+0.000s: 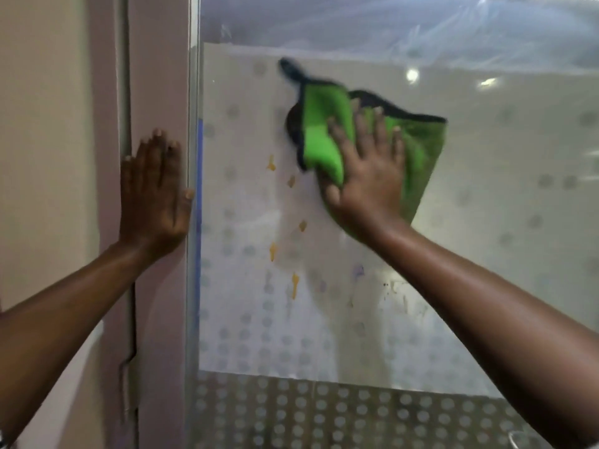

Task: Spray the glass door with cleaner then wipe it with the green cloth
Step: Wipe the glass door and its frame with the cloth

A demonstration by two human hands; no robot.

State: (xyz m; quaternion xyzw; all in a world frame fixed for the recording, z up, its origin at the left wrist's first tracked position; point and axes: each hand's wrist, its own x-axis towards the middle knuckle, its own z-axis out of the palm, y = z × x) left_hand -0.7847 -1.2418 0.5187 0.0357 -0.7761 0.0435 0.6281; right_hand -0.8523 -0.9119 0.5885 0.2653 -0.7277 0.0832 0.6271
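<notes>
The glass door (486,238) fills the middle and right of the view, patterned with pale frosted dots. My right hand (369,170) lies flat on the green cloth (324,134), pressing it against the upper middle of the glass, fingers spread. The cloth has a dark edge and a dark tag at its top left. Several yellow-orange drips (273,251) run down the glass below and left of the cloth. My left hand (154,196) rests flat and empty on the pale door frame (158,76), thumb touching the glass edge. No spray bottle is in view.
A beige wall (42,124) stands left of the frame, with a hinge (131,384) low on the jamb. Clear plastic sheeting (421,24) shows behind the top of the glass. A band of dense dots (324,413) crosses the glass bottom.
</notes>
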